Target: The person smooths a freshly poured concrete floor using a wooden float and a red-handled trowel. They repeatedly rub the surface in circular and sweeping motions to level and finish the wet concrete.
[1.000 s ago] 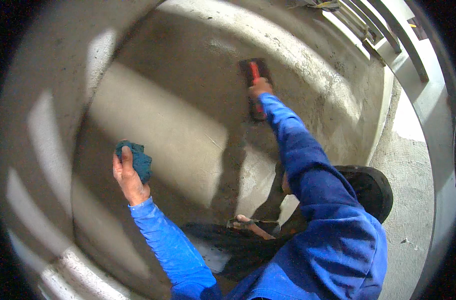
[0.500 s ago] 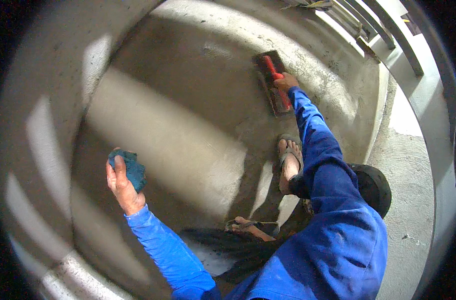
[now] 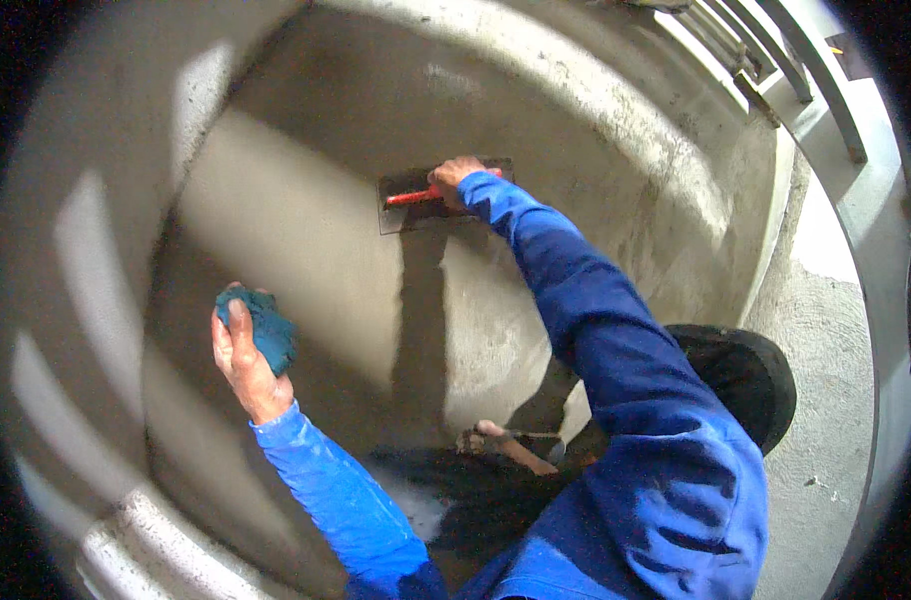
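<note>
**Ana:** Head view, looking down; which hand has the trowel?

**Ben:** The right hand; its fingers are clenched round the red handle of the plastering trowel; the flat blade lies against the wet cement surface, its long side running left to right; the blue sleeve stretches up to it from the lower right.

**Ana:** And the other hand, taking the trowel as the mark?

**Ben:** The left hand is below and to the left of the trowel, well apart from it; it grasps a blue-green sponge, thumb laid over the near side, the sponge bulging out past the fingers on the side nearer the trowel; whether the sponge touches the cement I cannot tell.

**Ana:** What lies straight below the trowel?

**Ben:** A dark shadow band drops down the cement from the blade; at its foot a foot in a sandal shows, partly hidden by the sleeve; a dark patch of the floor spreads just under it.

**Ana:** To the right of the trowel?

**Ben:** Lower right, beyond the arm, a black round bucket sits half hidden by the sleeve, on a grey rough floor; upper right of the trowel, grey metal bars run along the rim of the cement; the far corner there is too bent by the lens to read more.
</note>
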{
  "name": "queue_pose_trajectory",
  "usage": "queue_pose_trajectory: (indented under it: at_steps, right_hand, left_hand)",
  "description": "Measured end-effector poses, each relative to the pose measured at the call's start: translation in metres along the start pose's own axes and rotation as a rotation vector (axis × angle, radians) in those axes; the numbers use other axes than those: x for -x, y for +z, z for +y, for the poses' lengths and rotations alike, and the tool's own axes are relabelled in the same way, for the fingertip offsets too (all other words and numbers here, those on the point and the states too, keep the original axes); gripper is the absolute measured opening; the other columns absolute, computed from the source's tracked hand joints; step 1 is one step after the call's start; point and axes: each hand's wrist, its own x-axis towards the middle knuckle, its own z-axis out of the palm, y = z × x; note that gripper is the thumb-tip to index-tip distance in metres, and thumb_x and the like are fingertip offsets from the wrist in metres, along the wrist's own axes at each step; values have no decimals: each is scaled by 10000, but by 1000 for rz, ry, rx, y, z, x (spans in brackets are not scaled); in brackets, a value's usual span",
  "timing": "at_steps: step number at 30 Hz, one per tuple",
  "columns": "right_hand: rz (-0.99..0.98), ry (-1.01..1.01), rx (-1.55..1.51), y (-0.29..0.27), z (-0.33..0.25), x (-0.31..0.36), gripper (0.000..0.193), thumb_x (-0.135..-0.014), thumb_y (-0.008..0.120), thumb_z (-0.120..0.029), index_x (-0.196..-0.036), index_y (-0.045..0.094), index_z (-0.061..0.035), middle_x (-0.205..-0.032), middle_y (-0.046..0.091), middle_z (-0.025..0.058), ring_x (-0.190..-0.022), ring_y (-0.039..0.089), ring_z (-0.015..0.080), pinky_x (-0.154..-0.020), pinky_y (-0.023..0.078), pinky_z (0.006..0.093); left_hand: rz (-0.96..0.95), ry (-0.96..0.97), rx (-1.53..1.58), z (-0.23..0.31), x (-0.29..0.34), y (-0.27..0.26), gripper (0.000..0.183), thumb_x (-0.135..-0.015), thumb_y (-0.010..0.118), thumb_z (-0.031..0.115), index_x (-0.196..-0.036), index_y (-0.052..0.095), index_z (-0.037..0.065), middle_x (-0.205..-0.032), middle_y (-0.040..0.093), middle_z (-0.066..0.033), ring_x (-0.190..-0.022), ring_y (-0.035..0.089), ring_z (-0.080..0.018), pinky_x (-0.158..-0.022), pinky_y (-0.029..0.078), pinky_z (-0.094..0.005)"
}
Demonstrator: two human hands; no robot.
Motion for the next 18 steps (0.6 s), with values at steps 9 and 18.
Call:
queue_pose_trajectory:
  at_steps: [9,18]
  right_hand:
    - [-243,-117,2,54,-63,107,306,-694,672,-207,-994,712,-164,-985,701,145,-959,673,312,-836,533,421]
    - [163,825,-430,16,138,72,438,-759,688,-336,-1141,676,-122,-1137,660,183,-1105,617,331,-917,489,414]
  left_hand:
    - [-54,87,32,8,-4,14,331,-892,668,364,-1059,603,86,-948,616,-32,-813,584,-134,-677,505,-299]
    - [63,53,-31,6,6,-17,445,-881,662,401,-1202,589,101,-1033,627,-44,-873,592,-156,-667,494,-302]
